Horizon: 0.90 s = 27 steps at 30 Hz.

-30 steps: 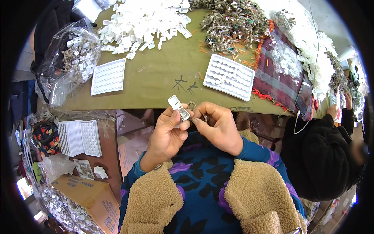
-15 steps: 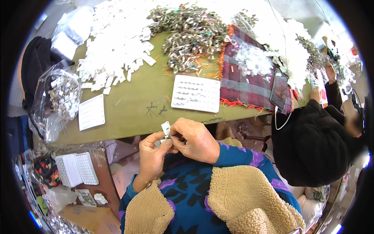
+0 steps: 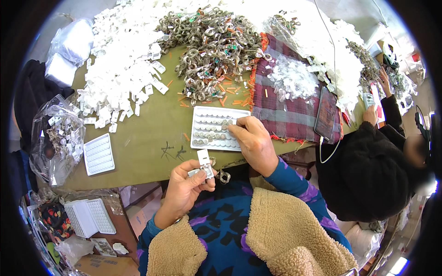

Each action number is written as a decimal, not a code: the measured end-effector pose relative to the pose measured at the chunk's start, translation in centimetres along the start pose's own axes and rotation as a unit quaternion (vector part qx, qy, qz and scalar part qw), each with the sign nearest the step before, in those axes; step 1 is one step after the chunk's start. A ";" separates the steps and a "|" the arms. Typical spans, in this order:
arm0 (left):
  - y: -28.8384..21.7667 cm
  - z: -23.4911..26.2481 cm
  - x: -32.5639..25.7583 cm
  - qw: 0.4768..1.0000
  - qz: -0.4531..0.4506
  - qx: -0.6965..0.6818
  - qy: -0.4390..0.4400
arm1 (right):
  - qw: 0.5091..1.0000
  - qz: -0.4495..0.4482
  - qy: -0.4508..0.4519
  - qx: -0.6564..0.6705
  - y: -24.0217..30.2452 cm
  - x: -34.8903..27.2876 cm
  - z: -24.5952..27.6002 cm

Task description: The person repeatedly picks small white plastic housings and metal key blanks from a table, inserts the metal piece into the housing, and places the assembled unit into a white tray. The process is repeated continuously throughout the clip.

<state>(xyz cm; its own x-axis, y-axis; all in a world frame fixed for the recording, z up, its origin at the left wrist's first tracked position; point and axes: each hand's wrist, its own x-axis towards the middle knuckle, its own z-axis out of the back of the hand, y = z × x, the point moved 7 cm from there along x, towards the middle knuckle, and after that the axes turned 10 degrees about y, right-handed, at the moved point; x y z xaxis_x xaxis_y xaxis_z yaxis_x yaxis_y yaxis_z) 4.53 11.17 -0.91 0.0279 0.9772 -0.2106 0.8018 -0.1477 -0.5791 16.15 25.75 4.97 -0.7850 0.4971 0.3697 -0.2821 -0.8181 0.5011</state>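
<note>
My left hand [image 3: 188, 187] is closed, pinching a small white plastic piece with a metal part [image 3: 204, 158] between thumb and fingers. A shiny metal band loop [image 3: 224, 177] hangs beside it, apparently joined to it. My right hand [image 3: 256, 142] reaches over the right side of a white tray [image 3: 195, 143], thumb and forefinger pinched at one of its small silver discs. These discs [image 3: 209, 137] look like button cells and sit in rows. The fingers partly hide the one they touch.
Beyond the tray lie a heap of metal bands [image 3: 207, 50], white plastic pieces [image 3: 117, 69] and scattered orange strips [image 3: 224, 100]. A plaid cloth [image 3: 285, 117] holds clear pieces and a phone [image 3: 327, 112] on a cable. Another tray [image 3: 99, 155] is at left; a co-worker [image 3: 368, 165] sits right.
My right hand has left the white piece and moved forward and right onto the tray. My left hand still holds the piece, slightly lower, and the metal loop now shows. My view has shifted.
</note>
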 end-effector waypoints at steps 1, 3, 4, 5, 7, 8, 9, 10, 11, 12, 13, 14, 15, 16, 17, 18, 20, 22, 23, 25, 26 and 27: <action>-0.1 0.0 -0.1 1.000 0.003 -0.005 0.008 | 1.000 -0.004 -0.010 0.023 -0.1 0.1 0.2; -0.2 0.1 -0.1 1.000 0.015 -0.022 0.006 | 0.997 -0.025 -0.009 0.067 -0.5 0.4 0.5; -0.2 0.0 -0.1 0.999 0.018 -0.035 0.006 | 0.994 -0.041 -0.006 0.098 -0.9 0.6 0.6; -0.3 0.1 -0.1 0.999 0.019 -0.034 0.002 | 0.990 -0.056 -0.004 0.128 -1.3 0.7 0.6; -0.4 0.1 0.1 0.999 0.016 -0.036 -0.009 | 0.997 -0.023 0.006 0.071 -1.3 1.4 0.6; -0.4 0.1 0.2 0.999 0.013 -0.038 -0.006 | 0.999 -0.018 0.019 0.046 -1.3 1.6 0.3; -0.5 0.1 0.3 0.999 0.008 -0.044 -0.007 | 0.999 -0.014 0.036 0.020 -1.3 1.8 -0.1; -0.5 0.1 0.3 0.999 0.002 -0.050 -0.010 | 0.999 0.007 0.046 -0.003 -1.0 1.9 -0.2; -0.4 0.2 0.3 0.998 -0.005 -0.054 -0.010 | 0.999 0.007 0.047 -0.005 -1.0 1.9 -0.3; -0.3 0.2 0.3 0.998 -0.012 -0.059 -0.012 | 0.999 0.004 0.051 -0.006 -1.0 2.0 -0.3; -0.3 0.3 0.3 0.998 -0.019 -0.062 -0.012 | 0.999 0.002 0.054 -0.008 -0.9 2.0 -0.3; -0.2 0.3 0.3 0.998 -0.023 -0.065 -0.008 | 0.999 0.007 0.048 -0.015 -0.7 2.2 -0.1; -0.2 0.4 0.2 0.997 -0.027 -0.065 -0.011 | 0.999 -0.002 0.053 0.014 -0.4 2.1 0.1; -0.1 0.4 0.1 0.997 -0.031 -0.064 -0.013 | 0.998 -0.010 0.053 0.041 -0.1 2.1 0.4; 0.0 0.5 0.1 0.997 -0.035 -0.063 -0.014 | 0.996 -0.023 0.052 0.067 0.3 2.0 0.6; 0.0 0.4 0.1 0.996 -0.047 -0.079 -0.003 | 0.992 -0.006 0.037 0.118 1.4 1.5 1.2; 0.3 0.3 -0.2 0.995 -0.062 -0.076 -0.008 | 0.986 0.014 0.048 0.156 4.1 0.2 1.5; 0.6 0.2 -0.5 0.995 -0.075 -0.065 -0.006 | 0.977 0.030 0.053 0.204 6.4 -0.7 1.1; 0.7 0.1 -0.8 0.995 -0.081 -0.055 -0.003 | 0.974 0.032 0.061 0.217 7.3 -1.1 0.7; 1.0 0.1 -1.3 0.995 -0.088 -0.043 -0.004 | 0.978 0.040 0.056 0.199 8.8 -1.5 -0.2; 1.2 0.1 -1.6 0.995 -0.088 -0.042 -0.006 | 0.979 0.044 0.061 0.188 9.2 -1.8 -0.4; 1.3 0.0 -1.9 0.994 -0.093 -0.048 -0.002 | 0.981 0.055 0.065 0.175 9.5 -2.0 -0.5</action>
<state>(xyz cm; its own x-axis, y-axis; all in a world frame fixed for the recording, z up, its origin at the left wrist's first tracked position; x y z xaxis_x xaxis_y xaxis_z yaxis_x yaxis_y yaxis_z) 5.48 9.13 -1.28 -0.1290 0.9856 -0.1093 0.8458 0.0519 -0.5310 14.72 16.82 8.59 -0.8701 0.3525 0.3446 -0.0034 -0.7034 0.7108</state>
